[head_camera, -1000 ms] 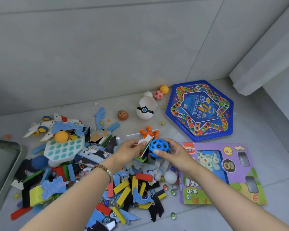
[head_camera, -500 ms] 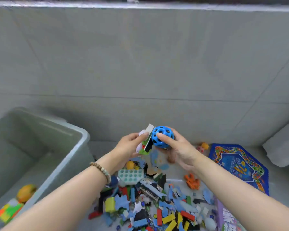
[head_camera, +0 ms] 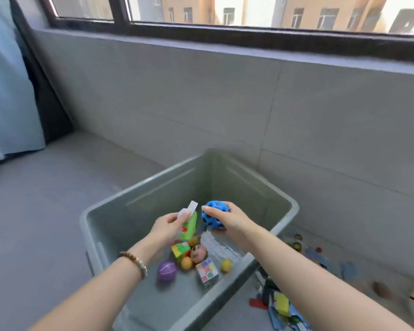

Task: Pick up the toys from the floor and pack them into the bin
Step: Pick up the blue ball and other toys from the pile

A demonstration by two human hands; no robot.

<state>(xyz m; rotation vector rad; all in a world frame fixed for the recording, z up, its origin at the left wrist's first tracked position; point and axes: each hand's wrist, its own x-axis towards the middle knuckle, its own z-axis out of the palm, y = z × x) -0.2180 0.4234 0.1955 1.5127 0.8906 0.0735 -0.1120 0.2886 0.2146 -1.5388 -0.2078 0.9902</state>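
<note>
Both my hands hover over the open grey-green bin [head_camera: 282,201]. My right hand [head_camera: 230,220] grips a blue ball with dark holes [head_camera: 214,215]. My left hand [head_camera: 167,226] pinches a few flat pieces [head_camera: 188,223], a green one and white ones, beside the ball. On the bin's floor lie a purple ball [head_camera: 167,271], an orange ball [head_camera: 186,263], a yellow ball [head_camera: 226,265], a pastel puzzle cube [head_camera: 207,272], a green block [head_camera: 180,250] and a small doll head [head_camera: 198,253].
Scattered foam pieces and blocks [head_camera: 282,304] lie on the grey floor right of the bin. A tiled wall under a window stands right behind the bin. A blue curtain [head_camera: 7,91] hangs at far left, with bare floor in front of it.
My view swung left from the toy pile to the bin. Both hands carried the blue ball and the flat pieces from above the pile to over the bin's opening.
</note>
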